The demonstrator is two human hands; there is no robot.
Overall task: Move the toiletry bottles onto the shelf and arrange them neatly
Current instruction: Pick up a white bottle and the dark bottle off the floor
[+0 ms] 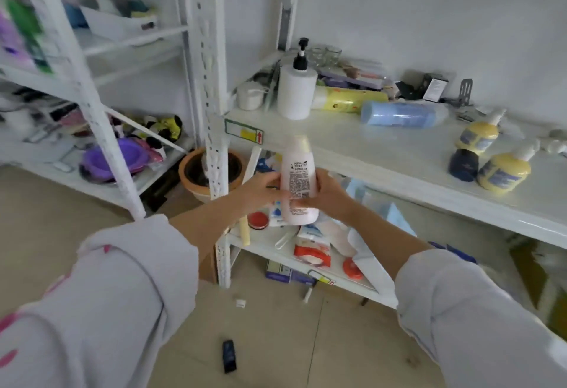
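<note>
Both arms stretched forward from pale sleeves, forearms bare, converging at centre. Left hand at 9 o'clock of the pink bottle, fingers wrapped round its lower side; right hand at 3 o'clock, palm turned inward, fingers closed on the other side. Bottle clamped between both hands, upright with a slight tilt, cap end up, printed label facing the camera, held in the air just in front of the shelf edge and not resting on it. Below, at 6 o'clock, a small black item on the floor. Beyond the hands, at 12 o'clock, a white pump bottle standing on the shelf. At 2 o'clock, a blue roll lying on its side. At 3 o'clock, two yellow pump bottles upright, just beside each other.
</note>
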